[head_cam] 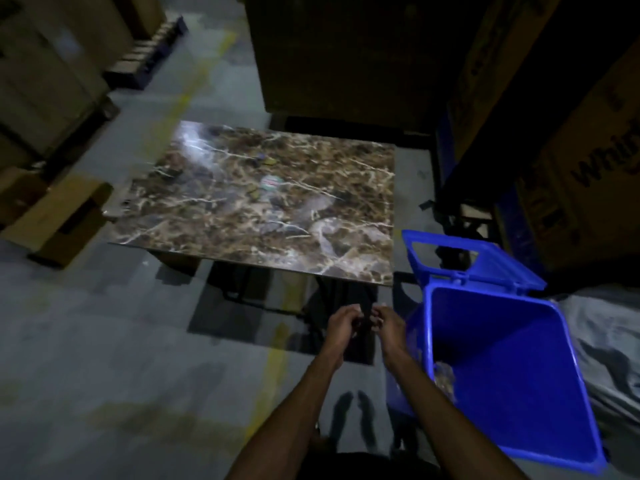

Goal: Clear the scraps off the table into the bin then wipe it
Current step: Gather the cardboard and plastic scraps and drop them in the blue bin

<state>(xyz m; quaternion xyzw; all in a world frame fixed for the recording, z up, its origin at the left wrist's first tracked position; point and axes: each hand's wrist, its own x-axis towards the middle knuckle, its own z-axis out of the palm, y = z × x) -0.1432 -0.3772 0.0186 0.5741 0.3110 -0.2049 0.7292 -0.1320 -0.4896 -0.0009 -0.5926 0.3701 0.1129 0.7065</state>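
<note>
Marbled brown and cream, the table carries a few small scraps near its middle and towards its far edge, blurred in the dim light. Just off its near right corner stands the blue bin, lid tipped back. Before the near edge, the left hand and right hand curl together; whether they grasp anything I cannot tell.

Left hand and right hand close together, fingers curled. Table ahead of hands; scraps on it. Bin just right of right hand, lid hanging behind. Cardboard boxes far left.
</note>
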